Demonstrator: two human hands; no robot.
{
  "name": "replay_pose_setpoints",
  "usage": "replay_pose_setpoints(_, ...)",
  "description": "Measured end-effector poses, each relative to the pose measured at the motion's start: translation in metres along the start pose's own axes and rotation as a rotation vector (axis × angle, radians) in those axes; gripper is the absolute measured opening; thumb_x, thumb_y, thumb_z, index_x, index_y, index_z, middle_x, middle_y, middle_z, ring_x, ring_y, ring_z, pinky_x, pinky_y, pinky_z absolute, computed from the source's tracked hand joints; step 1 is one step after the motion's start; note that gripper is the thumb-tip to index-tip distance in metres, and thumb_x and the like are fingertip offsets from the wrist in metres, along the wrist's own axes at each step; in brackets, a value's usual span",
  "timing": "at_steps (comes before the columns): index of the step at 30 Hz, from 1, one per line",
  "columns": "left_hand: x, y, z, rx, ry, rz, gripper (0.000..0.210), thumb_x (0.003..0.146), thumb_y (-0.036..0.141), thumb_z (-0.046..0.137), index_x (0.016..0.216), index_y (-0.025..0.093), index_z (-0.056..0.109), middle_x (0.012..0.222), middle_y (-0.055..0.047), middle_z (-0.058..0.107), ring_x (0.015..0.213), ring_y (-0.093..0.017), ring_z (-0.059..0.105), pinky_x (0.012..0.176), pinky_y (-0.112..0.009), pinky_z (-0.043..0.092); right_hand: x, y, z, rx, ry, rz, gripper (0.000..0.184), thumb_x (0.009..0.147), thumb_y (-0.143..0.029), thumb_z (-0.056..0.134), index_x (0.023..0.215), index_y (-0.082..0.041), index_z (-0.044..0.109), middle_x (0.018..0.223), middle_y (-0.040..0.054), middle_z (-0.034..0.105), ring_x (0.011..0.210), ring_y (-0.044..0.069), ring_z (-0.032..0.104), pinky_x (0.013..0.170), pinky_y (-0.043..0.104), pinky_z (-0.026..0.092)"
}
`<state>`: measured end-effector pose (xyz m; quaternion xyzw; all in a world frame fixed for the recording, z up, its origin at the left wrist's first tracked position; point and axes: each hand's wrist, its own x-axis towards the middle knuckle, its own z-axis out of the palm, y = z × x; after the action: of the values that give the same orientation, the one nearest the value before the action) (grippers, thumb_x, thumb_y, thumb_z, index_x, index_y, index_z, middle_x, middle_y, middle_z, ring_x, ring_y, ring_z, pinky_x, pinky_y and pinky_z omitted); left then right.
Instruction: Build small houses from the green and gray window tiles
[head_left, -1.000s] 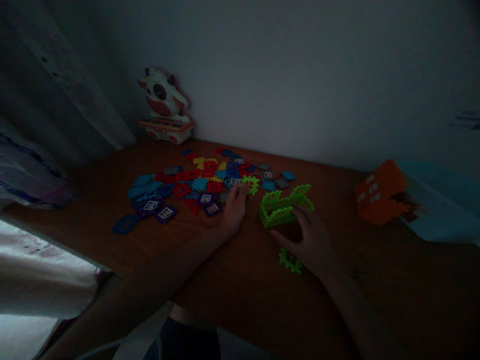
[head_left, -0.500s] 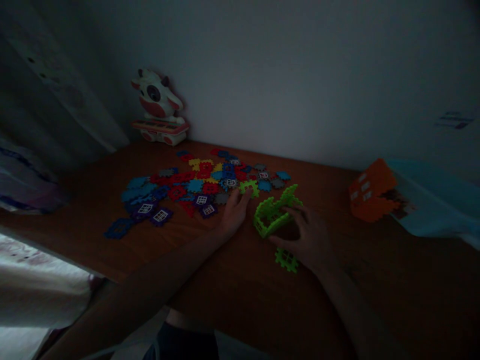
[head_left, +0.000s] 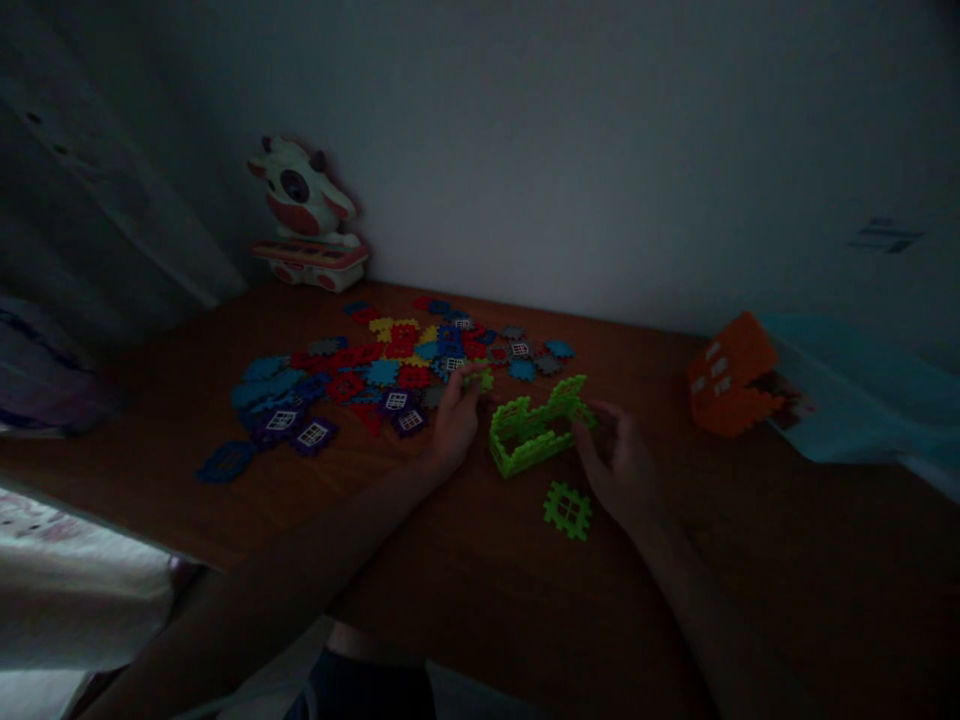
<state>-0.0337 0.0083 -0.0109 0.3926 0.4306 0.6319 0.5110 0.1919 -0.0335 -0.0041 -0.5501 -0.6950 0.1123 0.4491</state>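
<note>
A light green structure of interlocking plastic building tiles (head_left: 525, 455), with low walls and an open top, stands on the wooden table. My right hand (head_left: 621, 462) pinches its right end between thumb and fingers. My left hand (head_left: 454, 425) is closed on a separate green tile (head_left: 484, 380), partly hidden by the fingers, just left of the structure. One loose green window tile (head_left: 568, 510) lies flat in front of the structure, near my right hand.
Loose tiles in red, blue, yellow, grey and purple (head_left: 345, 385) spread over the table's left and middle. A cow-shaped toy keyboard (head_left: 311, 215) stands against the wall. At right are an orange tile structure (head_left: 724, 380) and a light blue plastic bag (head_left: 847, 400).
My right hand has shifted from over the structure to its right end, and the structure looks turned slightly. The left fingers have closed further over the green tile. The view has shifted slightly.
</note>
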Motion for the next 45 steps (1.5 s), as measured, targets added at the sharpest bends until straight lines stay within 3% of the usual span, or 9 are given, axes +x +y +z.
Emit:
replay_pose_setpoints(5, 0.001, -0.005, -0.003, 0.038, 0.038, -0.030, 0.025, 0.090, 0.039, 0.058, 0.105, 0.022, 0.067, 0.093, -0.005, 0.069, 0.089, -0.021, 0.068, 0.078, -0.032, 0.055, -0.001, 0.002, -0.001, -0.072, 0.096, 0.011, 0.041, 0.088, -0.041, 0.061, 0.122, -0.019, 0.054, 0.114, 0.0156, 0.066, 0.095, 0.030, 0.067, 0.081, 0.049, 0.056)
replay_pose_setpoints(12, -0.005, 0.002, 0.000, 0.029, -0.142, -0.024, 0.029, 0.086, 0.039, 0.055, 0.101, 0.021, 0.072, 0.103, -0.007, 0.071, 0.104, -0.025, 0.066, 0.084, -0.035, 0.053, 0.004, 0.001, 0.000, 0.120, 0.092, 0.248, 0.057, 0.080, -0.053, 0.070, 0.122, -0.017, 0.058, 0.102, 0.0135, 0.071, 0.079, 0.025, 0.068, 0.069, 0.041, 0.056)
replay_pose_setpoints(23, -0.014, 0.013, 0.003, 0.026, -0.246, -0.042, 0.032, 0.073, 0.031, 0.059, 0.099, 0.017, 0.071, 0.095, -0.006, 0.069, 0.090, -0.024, 0.063, 0.078, -0.033, 0.050, 0.011, 0.004, -0.002, 0.456, 0.047, 0.481, 0.052, 0.068, -0.059, 0.080, 0.100, -0.020, 0.068, 0.101, 0.0109, 0.076, 0.093, 0.027, 0.072, 0.079, 0.041, 0.058)
replay_pose_setpoints(28, -0.013, 0.011, 0.005, -0.023, -0.225, -0.083, 0.030, 0.077, 0.038, 0.062, 0.097, 0.018, 0.072, 0.087, -0.003, 0.066, 0.082, -0.020, 0.061, 0.075, -0.030, 0.049, 0.010, -0.005, -0.005, 0.323, 0.023, 0.450, 0.050, 0.078, -0.064, 0.069, 0.102, -0.021, 0.069, 0.102, 0.0107, 0.075, 0.092, 0.026, 0.071, 0.079, 0.039, 0.056)
replay_pose_setpoints(32, -0.010, 0.006, 0.001, 0.092, -0.234, -0.009, 0.036, 0.088, 0.045, 0.051, 0.095, 0.018, 0.073, 0.099, -0.005, 0.068, 0.094, -0.023, 0.062, 0.088, -0.034, 0.050, 0.008, -0.011, -0.009, 0.212, -0.090, 0.387, 0.055, 0.088, -0.071, 0.050, 0.097, -0.022, 0.074, 0.096, 0.0095, 0.076, 0.090, 0.027, 0.071, 0.078, 0.038, 0.054)
replay_pose_setpoints(37, -0.009, 0.008, -0.004, 0.316, -0.258, 0.127, 0.031, 0.089, 0.035, 0.048, 0.097, 0.021, 0.074, 0.109, -0.006, 0.070, 0.112, -0.026, 0.061, 0.100, -0.038, 0.048, 0.010, -0.003, -0.011, 0.211, -0.124, 0.466, 0.066, 0.094, -0.070, 0.033, 0.086, -0.020, 0.075, 0.081, 0.0097, 0.075, 0.075, 0.026, 0.071, 0.070, 0.038, 0.055)
replay_pose_setpoints(39, -0.010, 0.010, -0.005, 0.382, -0.262, 0.153, 0.028, 0.086, 0.029, 0.050, 0.101, 0.022, 0.073, 0.111, -0.006, 0.071, 0.113, -0.027, 0.061, 0.100, -0.039, 0.049, 0.012, 0.007, -0.012, 0.137, -0.100, 0.409, 0.056, 0.095, -0.063, 0.038, 0.095, -0.019, 0.074, 0.083, 0.0102, 0.075, 0.073, 0.026, 0.070, 0.068, 0.039, 0.056)
replay_pose_setpoints(42, -0.011, 0.012, -0.004, 0.454, -0.259, 0.155, 0.032, 0.084, 0.023, 0.048, 0.105, 0.021, 0.072, 0.113, -0.005, 0.071, 0.109, -0.025, 0.063, 0.099, -0.039, 0.050, 0.013, 0.023, -0.016, -0.106, -0.170, 0.061, 0.037, 0.094, -0.035, 0.046, 0.118, -0.021, 0.070, 0.105, 0.0129, 0.074, 0.095, 0.029, 0.069, 0.085, 0.045, 0.055)
replay_pose_setpoints(45, -0.011, 0.014, -0.003, 0.496, -0.251, 0.153, 0.034, 0.082, 0.020, 0.047, 0.106, 0.021, 0.071, 0.112, -0.005, 0.071, 0.106, -0.025, 0.063, 0.099, -0.040, 0.050, 0.011, 0.030, -0.018, -0.295, -0.339, -0.210, 0.054, 0.082, -0.014, 0.050, 0.133, -0.026, 0.064, 0.123, 0.0138, 0.065, 0.111, 0.031, 0.063, 0.095, 0.050, 0.051)
